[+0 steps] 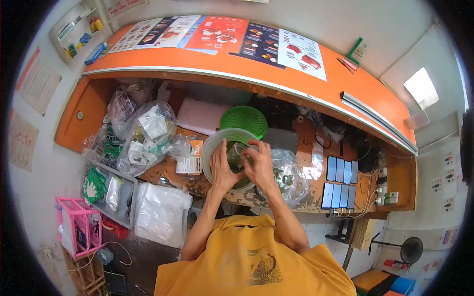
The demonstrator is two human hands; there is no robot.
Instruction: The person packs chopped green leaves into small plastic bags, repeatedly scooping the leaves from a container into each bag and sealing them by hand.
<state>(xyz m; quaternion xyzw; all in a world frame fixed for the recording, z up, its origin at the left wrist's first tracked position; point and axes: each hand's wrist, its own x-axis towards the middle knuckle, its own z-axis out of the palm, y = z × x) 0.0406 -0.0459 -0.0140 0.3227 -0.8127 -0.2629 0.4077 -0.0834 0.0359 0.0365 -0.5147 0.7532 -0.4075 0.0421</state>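
A pale translucent tub [207, 150] stands on the worn wooden desk, with dark green matter inside. Both hands are over its opening. My left hand [224, 167] is curved against a small clear container [236, 153] in the tub, its fingers pointing up. From the right, my right hand [259, 165] reaches to the same container with bent fingers at its rim. Whether the container holds anything is too small to tell. Right behind the tub sits a green plastic basket [244, 120]. A clear bag with green contents [286, 177] lies to the right of my right hand.
Clear plastic bags [148, 133] fill the desk's left side, beside an orange and white packet [190, 158]. Several phones [339, 182] with cables lie at the right. An orange shelf [197, 61] with printed sheets overhangs the desk. Plastic sheets [160, 212] and a grey tray [129, 190] are front left.
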